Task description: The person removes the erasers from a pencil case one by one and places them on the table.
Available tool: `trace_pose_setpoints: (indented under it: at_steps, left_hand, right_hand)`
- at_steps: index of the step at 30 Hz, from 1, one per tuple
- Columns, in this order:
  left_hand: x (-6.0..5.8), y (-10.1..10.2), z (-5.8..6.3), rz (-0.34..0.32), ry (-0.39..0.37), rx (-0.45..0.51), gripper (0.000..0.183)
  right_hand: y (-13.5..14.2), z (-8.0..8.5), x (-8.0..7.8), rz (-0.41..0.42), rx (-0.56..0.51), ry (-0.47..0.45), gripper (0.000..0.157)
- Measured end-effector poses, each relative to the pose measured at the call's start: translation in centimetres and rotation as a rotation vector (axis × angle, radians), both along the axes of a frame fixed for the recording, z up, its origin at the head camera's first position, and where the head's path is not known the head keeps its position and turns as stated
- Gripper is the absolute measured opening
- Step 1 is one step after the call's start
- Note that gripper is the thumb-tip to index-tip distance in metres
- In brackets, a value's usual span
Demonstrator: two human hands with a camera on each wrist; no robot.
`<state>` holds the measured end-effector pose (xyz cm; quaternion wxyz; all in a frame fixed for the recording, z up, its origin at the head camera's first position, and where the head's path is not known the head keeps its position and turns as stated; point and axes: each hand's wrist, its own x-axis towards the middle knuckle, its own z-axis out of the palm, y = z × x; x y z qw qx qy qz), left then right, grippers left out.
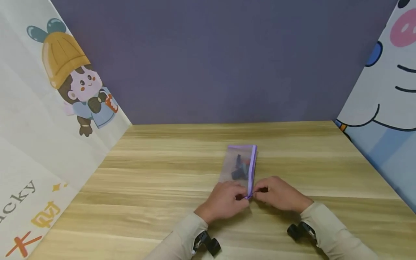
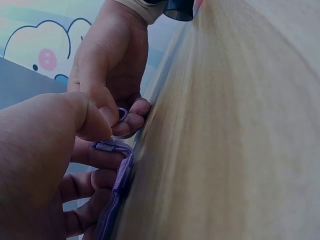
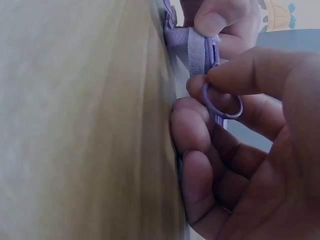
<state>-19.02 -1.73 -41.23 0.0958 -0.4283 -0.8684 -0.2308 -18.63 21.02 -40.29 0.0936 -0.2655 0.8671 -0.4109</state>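
A see-through pouch [image 1: 229, 164] with a purple zipper edge [image 1: 252, 164] lies on the table, its zipper side to the right. Dark small items [image 1: 239, 172] and something reddish show through it. My left hand [image 1: 225, 200] pinches the near end of the zipper edge between thumb and fingers. Close by on the right, my right hand [image 1: 279, 193] holds the zipper pull between thumb and index finger. In the right wrist view, the pull's purple ring [image 3: 227, 117] hangs below that pinch, beside the zipper teeth [image 3: 212, 52]. The other right fingers are curled under.
The wood-grain table [image 1: 156, 173] extends on all sides of the pouch. A dark panel [image 1: 227, 61] stands along its back edge. Cartoon-printed sheets flank it on the left [image 1: 29, 108] and right [image 1: 360, 97]. A small black camera sits on each wrist.
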Motion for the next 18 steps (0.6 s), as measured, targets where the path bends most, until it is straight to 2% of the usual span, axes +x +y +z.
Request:
trace_pose_setpoints:
  at_steps: [7,13,18]
  left_hand:
    - [-0.19,-0.12,0.19,-0.009,-0.04,0.025,0.024]
    - [-0.45,-0.3,0.23,-0.019,-0.069,0.019,0.023]
    - [-0.24,-0.22,0.03,-0.021,-0.103,-0.002,0.022]
  right_hand:
    - [0.11,0.13,-0.29,-0.025,-0.004,0.004,0.013]
    - [-0.02,0.08,-0.56,-0.031,0.004,0.012,0.012]
    - [0.09,-0.06,-0.33,-0.021,0.002,0.023,0.012]
